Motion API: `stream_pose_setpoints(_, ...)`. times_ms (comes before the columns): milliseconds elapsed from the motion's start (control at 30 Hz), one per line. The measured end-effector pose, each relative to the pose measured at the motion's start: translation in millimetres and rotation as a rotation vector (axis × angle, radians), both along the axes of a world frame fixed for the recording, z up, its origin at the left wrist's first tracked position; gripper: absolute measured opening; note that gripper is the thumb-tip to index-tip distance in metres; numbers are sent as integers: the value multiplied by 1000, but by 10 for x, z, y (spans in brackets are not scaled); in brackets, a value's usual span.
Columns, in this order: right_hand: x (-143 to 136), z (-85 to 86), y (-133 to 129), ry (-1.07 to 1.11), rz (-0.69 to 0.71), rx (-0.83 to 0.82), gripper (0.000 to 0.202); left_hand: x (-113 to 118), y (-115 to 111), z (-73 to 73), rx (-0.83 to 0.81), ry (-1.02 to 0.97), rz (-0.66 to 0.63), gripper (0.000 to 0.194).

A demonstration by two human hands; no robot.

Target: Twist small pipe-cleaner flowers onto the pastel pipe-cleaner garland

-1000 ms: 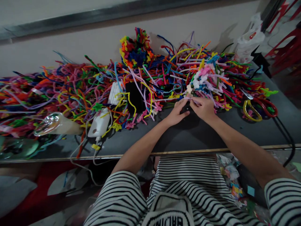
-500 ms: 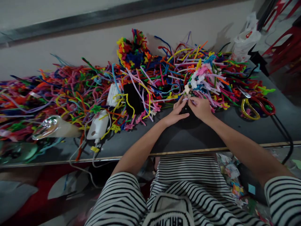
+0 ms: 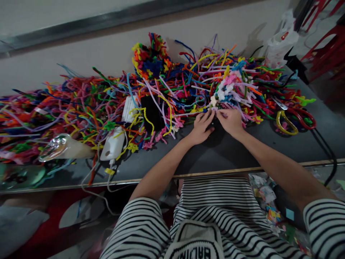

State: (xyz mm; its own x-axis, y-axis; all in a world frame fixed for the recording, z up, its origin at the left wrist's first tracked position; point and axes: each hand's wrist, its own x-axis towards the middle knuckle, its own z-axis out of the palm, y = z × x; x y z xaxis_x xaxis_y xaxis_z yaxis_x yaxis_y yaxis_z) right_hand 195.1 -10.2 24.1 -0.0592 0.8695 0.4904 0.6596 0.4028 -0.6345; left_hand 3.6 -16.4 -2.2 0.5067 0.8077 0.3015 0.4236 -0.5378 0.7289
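Note:
A chain of small pipe-cleaner flowers [image 3: 222, 91] in white, pink and blue runs down the pile toward my fingers. At its lower end, by a cream flower [image 3: 214, 100], a small lilac pipe-cleaner flower [image 3: 215, 109] sits between my fingertips. My right hand [image 3: 230, 121] is closed in a pinch on that lilac flower, its exact grip partly hidden. My left hand [image 3: 202, 128] rests on the table with fingers stretched out and thumb apart, fingertips touching or very near the lilac flower's left side.
Loose pipe cleaners [image 3: 81, 93] cover the back of the dark table [image 3: 151, 165]. Scissors [image 3: 293, 120] with yellow and red handles lie at right. A black phone-like slab [image 3: 151, 113], a white corded device [image 3: 113, 144] and a plastic cup [image 3: 64, 145] are at left. A plastic bag [image 3: 281, 43] stands back right.
My left hand has shifted slightly left and its fingers have spread and straightened. My right hand stays pinched at almost the same spot. The view has moved a little.

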Motion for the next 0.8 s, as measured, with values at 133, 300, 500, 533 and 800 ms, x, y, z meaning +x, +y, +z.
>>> stream_pose_setpoints(133, 116, -19, 102, 158, 26, -82, 35, -9, -70, 92, 367, 192, 109, 45)
stream_pose_setpoints(300, 63, -23, 78, 141, 231, -300, 32, -179, 66, 139, 531, 118, 216, 44)
stream_pose_setpoints(500, 3, -65, 59, 182, 303, -376, 18, -325, 158, 102, 500, 139, 84, 34)
stream_pose_setpoints(533, 7, -73, 69, 204, 315, -379, 16, -334, 156, 99, 492, 144, 65, 33)
stream_pose_setpoints(800, 50, -63, 121, 278, 353, -481, 10, -422, 117, 166, 463, 235, 7, 34)
